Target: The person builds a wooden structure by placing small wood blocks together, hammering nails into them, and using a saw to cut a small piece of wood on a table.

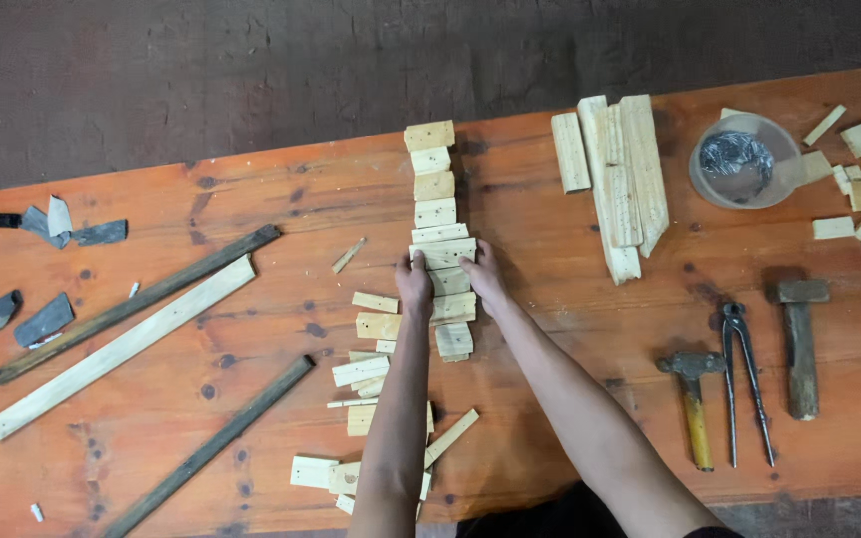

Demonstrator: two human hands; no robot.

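Pale, raw-sawn softwood blocks run in a line from mid-table toward the far edge, short flat offcuts laid end to end, and the step in hand looks like squaring up that row [437, 214]: the left hand [413, 282] and the right hand [484, 277] press in from either side on one block [442, 252] near the middle of the line, each grip narrow, fingers flat against the block's ends rather than wrapped round it. To my eye the next move calls for even pressure from both sides, since the pieces lie loose (several nearer ones sit skewed). More offcuts [371, 399] lie scattered just left of the forearms. The table [251, 199] is orange-stained pine, knotty and scuffed. At left lie a long pale batten [122, 349] and two dark rods; at right a bundle of pointed slats [618, 179], a clear bowl of dark nails [742, 159], two hammers and iron pincers [746, 384]
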